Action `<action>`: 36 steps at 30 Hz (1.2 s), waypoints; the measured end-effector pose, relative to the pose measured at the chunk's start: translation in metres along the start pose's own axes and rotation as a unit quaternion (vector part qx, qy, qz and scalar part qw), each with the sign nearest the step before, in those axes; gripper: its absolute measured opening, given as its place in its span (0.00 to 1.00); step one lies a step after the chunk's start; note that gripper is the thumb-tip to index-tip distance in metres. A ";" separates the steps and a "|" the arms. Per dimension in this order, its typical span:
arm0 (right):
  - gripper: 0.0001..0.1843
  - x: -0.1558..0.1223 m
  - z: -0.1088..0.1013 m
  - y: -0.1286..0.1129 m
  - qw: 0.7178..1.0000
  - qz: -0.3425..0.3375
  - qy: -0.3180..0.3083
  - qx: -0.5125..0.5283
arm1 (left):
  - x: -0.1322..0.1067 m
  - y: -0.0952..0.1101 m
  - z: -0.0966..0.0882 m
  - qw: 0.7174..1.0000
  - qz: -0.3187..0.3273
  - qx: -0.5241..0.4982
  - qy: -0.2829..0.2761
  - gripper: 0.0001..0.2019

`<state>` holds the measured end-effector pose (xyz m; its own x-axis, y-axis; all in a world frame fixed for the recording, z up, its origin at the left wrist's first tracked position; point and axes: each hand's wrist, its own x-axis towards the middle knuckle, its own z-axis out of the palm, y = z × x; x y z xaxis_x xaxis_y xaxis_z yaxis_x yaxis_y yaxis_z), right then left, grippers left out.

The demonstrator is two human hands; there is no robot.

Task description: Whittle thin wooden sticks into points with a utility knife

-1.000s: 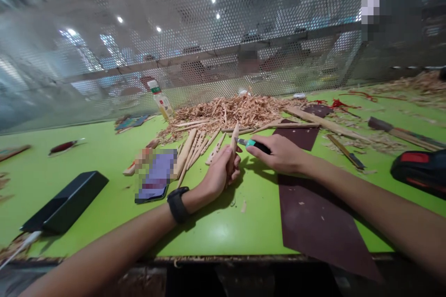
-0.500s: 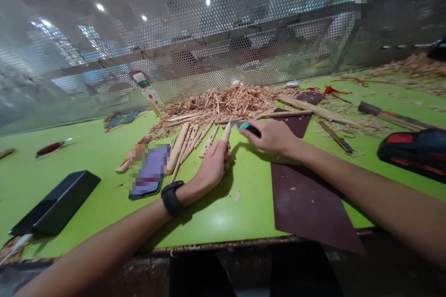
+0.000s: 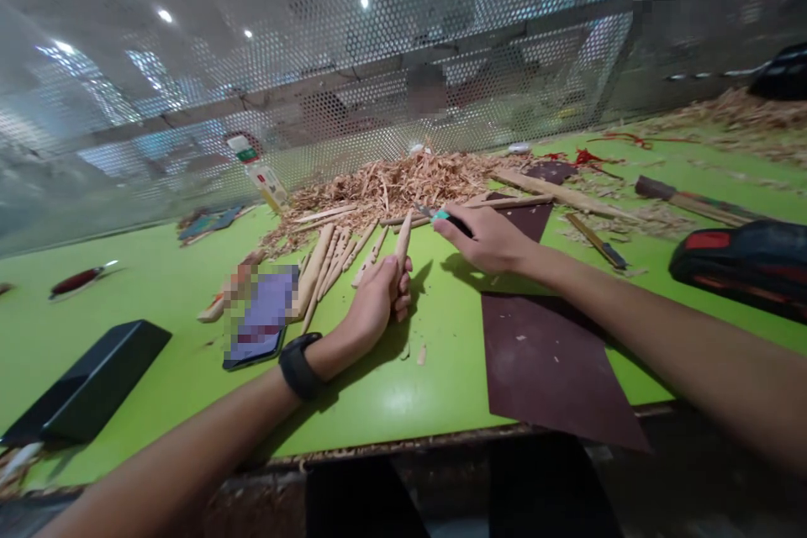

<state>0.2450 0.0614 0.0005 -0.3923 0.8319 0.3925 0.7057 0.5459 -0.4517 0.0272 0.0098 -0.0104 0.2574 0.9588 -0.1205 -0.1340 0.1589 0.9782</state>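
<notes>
My left hand (image 3: 377, 296) is wrapped round a pale wooden stick (image 3: 403, 242) with a tapered tip that points up and away from me. In my right hand (image 3: 488, 237) is a carving knife (image 3: 455, 221) with a black and green handle. Its short blade lies close to the stick's tip; whether they touch I cannot tell. Left of the stick, several carved wooden sticks (image 3: 337, 261) lie side by side on the green table (image 3: 391, 403). A brown sheet, perhaps sandpaper, (image 3: 548, 361) lies below my right forearm.
Behind my hands is a heap of wood shavings (image 3: 403, 185) against a perforated screen (image 3: 378, 101). A phone (image 3: 261, 319), a black box-like stand (image 3: 94, 378) and a red-handled knife (image 3: 81, 279) are at left. A bottle (image 3: 261, 176) leans behind; a black-red tool (image 3: 741, 265) sits at right.
The knife blade has lifted slightly and now shows more clearly by the stick's tip. Both hands keep their hold. The whole view has shifted a little.
</notes>
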 end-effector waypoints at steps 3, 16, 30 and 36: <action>0.31 -0.003 0.002 -0.008 0.999 -0.031 -0.042 -0.014 | 0.001 -0.001 -0.001 1.000 0.020 0.011 0.009 0.15; 0.29 -0.002 0.011 -0.009 0.990 -0.033 -0.062 -0.122 | 0.007 0.003 0.002 0.999 -0.018 0.024 0.040 0.17; 0.35 0.005 -0.005 0.022 0.999 0.044 0.014 -0.026 | 0.008 -0.003 -0.005 0.998 -0.062 -0.005 -0.026 0.23; 0.34 -0.003 0.008 0.001 0.999 -0.002 -0.040 0.022 | 0.010 -0.005 -0.005 0.999 -0.039 -0.018 -0.032 0.24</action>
<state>0.2422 0.0599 -0.0072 -0.4425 0.8336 0.3306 0.6782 0.5523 -0.4847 0.0252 0.0195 -0.0173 0.3284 0.9265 -0.1838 -0.1446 0.2416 0.9596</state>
